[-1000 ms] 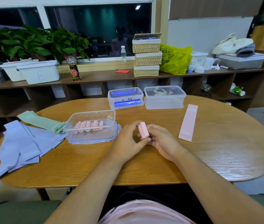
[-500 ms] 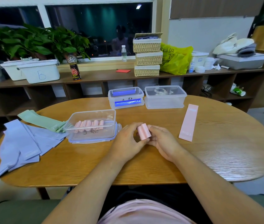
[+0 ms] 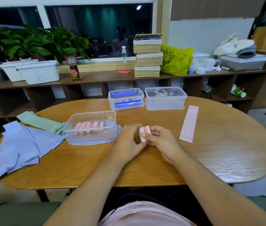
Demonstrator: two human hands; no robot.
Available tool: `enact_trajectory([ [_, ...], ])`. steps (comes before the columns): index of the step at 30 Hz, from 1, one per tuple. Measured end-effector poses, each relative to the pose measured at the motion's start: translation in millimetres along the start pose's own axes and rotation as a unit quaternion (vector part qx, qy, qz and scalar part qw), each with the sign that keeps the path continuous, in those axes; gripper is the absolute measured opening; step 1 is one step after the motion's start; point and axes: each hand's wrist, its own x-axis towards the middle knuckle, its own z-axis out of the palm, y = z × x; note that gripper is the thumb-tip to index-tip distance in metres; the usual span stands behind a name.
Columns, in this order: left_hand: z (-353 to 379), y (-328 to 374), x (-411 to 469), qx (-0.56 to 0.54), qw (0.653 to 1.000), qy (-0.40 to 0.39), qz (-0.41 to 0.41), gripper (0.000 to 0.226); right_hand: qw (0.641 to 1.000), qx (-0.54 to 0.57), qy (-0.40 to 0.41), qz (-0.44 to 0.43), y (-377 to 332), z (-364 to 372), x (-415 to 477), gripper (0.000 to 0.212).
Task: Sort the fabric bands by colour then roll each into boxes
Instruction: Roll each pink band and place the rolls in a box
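Spanning most of the view, the table carries the sorted stock. A lilac pile lies at its left edge, with green bands behind it toward the far-left edge. An open box stands left of centre with a row of pink rolls inside. A flat pink band lies right of centre, well apart from the box.

The roll is at the table's middle, just right of the box, gripped from both sides. The left hand curls its fingers round the roll's left side. The right hand pinches the right side between thumb and fingertips.

The main risk is likely the hand-over. The roll shows as two lobes side by side, so its outer turn may be slack. If one hand lets go before the other closes over the loose end, the fabric could spring open and need rolling again.

The drop into the box is a second risk. A roll released from above the rim may unwind, or knock the rolls already inside loose. The box seems to sit on its own lid, so a nudge from the left wrist could slide it toward the green bands.
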Motion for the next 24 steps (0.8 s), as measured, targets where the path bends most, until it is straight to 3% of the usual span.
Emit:
enact_trajectory([
  [5,0,2,1,0.006,1.0,0.012,0.01,0.047,1.0,-0.018,-0.003,-0.004,0,0,0,0.02],
  [11,-12,-3,-10,-0.018,0.998,0.039,0.042,0.06,0.999,0.011,-0.04,0.019,-12,4,-5,0.022],
  [20,-47,-15,-18,0.049,0.989,0.092,0.109,0.06,0.994,-0.078,-0.071,-0.008,-42,37,0,0.017],
  [24,-77,-39,-24,0.1,0.98,0.139,0.103,0.055,0.989,-0.127,-0.072,-0.019,-61,65,17,0.018],
])
